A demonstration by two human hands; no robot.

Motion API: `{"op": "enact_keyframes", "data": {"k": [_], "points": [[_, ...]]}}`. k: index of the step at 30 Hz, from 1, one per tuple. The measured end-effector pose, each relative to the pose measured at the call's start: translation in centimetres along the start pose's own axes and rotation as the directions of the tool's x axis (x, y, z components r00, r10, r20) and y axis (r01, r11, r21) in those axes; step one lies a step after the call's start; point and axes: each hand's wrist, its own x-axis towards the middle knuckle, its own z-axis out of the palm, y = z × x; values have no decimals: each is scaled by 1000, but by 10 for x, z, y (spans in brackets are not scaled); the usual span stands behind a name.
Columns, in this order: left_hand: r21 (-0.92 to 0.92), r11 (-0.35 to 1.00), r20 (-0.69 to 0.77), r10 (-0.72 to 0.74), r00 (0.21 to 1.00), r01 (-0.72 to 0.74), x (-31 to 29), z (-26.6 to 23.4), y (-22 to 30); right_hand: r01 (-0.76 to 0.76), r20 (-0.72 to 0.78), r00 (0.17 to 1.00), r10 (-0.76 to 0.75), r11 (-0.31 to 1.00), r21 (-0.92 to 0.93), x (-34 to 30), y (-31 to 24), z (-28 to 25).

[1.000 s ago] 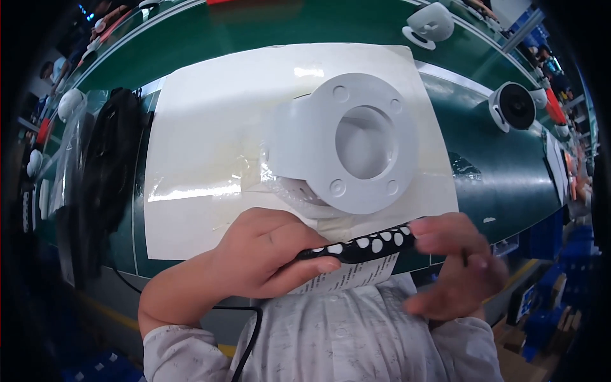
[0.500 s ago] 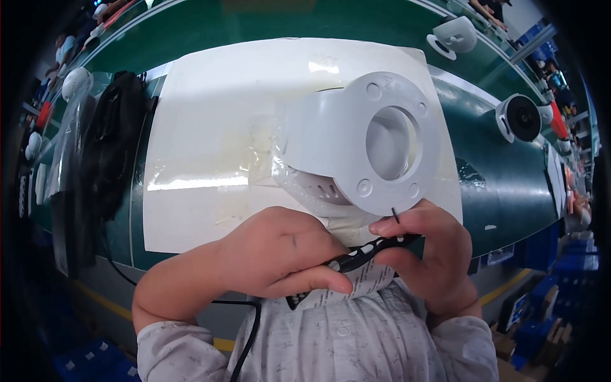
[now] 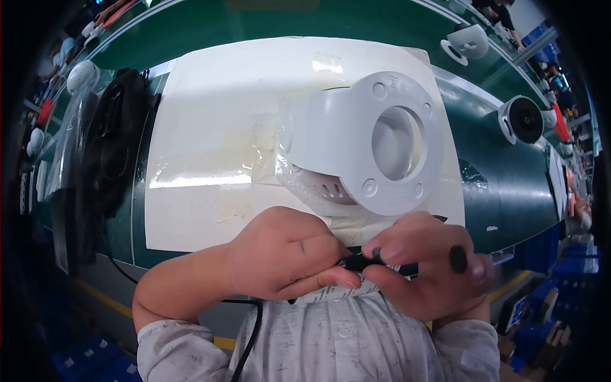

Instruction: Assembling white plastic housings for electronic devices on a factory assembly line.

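My left hand is closed around a sheet of black adhesive pads, a dark strip with printed white backing paper, held in front of my body. My right hand pinches at the strip's right part, with a small dark pad at its thumb and fingertip. A black oval pad clings to another finger of that hand, which is partly blurred. Just beyond my hands lies a white plastic camera housing, its ring-shaped base with a large round hole and shallow round recesses facing up.
The housing rests on clear plastic film over a white board on the green bench. A black bag lies at left beside plastic wrapping. Two white cameras stand at right, one with a black round base. A black cable hangs near my lap.
My right hand has shifted right and turned, and a black oval pad now shows on its finger. Less of the strip's white-spotted part is visible. My left hand stays nearly still.
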Motion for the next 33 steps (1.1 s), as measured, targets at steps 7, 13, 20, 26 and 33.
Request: {"op": "enact_keyframes", "data": {"k": [7,13,20,26,33], "points": [[30,999,-20,26,999,-26,-1,1,1,-83,140,986,89,995,-46,8,-15,5],[77,996,4,39,999,-40,3,-4,3,-64,-38,997,62,995,-70,30,-1,-9],[296,939,-151,226,962,-174,5,-3,-2,-130,-44,991,129,991,-27,68,32,-45],[298,952,-244,140,960,-63,4,1,-7,-350,-4,937,350,937,16,72,28,-48],[297,951,-238,166,957,-91,3,2,-12,119,295,942,161,662,-740,70,1,-46]]}}
